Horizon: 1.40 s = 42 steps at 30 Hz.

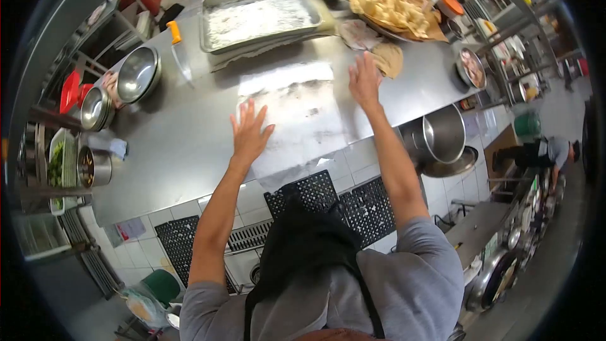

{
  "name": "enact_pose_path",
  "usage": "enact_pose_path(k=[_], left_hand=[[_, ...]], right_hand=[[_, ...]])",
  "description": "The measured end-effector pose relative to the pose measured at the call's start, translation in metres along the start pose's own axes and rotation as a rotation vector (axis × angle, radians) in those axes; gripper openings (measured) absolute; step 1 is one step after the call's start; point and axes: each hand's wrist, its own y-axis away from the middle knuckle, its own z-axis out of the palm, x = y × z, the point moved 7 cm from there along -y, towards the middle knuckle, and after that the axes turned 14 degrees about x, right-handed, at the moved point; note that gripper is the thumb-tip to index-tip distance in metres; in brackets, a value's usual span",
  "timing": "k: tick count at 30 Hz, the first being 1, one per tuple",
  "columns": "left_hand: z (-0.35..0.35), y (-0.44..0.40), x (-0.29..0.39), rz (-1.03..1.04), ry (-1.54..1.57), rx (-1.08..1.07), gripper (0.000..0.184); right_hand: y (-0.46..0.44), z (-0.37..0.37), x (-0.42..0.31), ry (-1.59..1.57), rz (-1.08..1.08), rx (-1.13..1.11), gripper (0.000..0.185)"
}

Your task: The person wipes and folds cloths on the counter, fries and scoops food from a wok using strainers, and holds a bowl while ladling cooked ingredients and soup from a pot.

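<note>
A thin, see-through sheet [297,129], smudged with whitish marks, lies on the steel worktable and hangs over its near edge. My left hand [249,132] is at the sheet's left side, fingers spread, holding nothing. My right hand [365,82] is off the sheet's upper right corner with its fingers stretched out and nothing in them. Just beyond my right fingertips are a tan flat piece [388,59] and a crumpled whitish cloth [360,35]. Behind the sheet stands a deep metal tray [203,31] with white flour [262,17] in it.
A knife [180,53] with an orange handle lies left of the tray. Steel bowls [137,74] stand at the left. Pale yellow pieces [391,6] fill a paper-lined bowl at the back right. Another bowl [471,68] holds pinkish meat. A co-worker [549,151] is far right.
</note>
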Motion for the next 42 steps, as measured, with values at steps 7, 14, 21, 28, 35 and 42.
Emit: enact_pose_path(k=[7, 14, 21, 28, 35, 42], left_hand=[[0.002, 0.177, -0.023, -0.937, 0.650, -0.339, 0.022], [0.080, 0.219, -0.039, -1.436, 1.064, -0.459, 0.068], [0.066, 0.228, -0.008, -1.034, 0.897, -0.225, 0.049], [0.004, 0.276, 0.048, -1.076, 0.764, 0.098, 0.031], [-0.077, 0.255, 0.129, -1.107, 0.869, 0.253, 0.029], [-0.110, 0.215, 0.151, -1.079, 1.163, -0.091, 0.032]], right_hand=[[0.220, -0.079, 0.073, -0.248, 0.584, -0.351, 0.018], [0.259, 0.005, 0.027, -0.631, 0.405, -0.742, 0.072], [0.295, -0.023, 0.058, -0.841, 0.590, -0.595, 0.031], [0.303, -0.117, 0.092, -0.717, 0.789, -0.360, 0.023], [0.243, -0.193, 0.075, -1.054, 1.061, -0.415, 0.012], [0.180, -0.231, 0.022, -1.126, 0.606, -0.795, 0.027]])
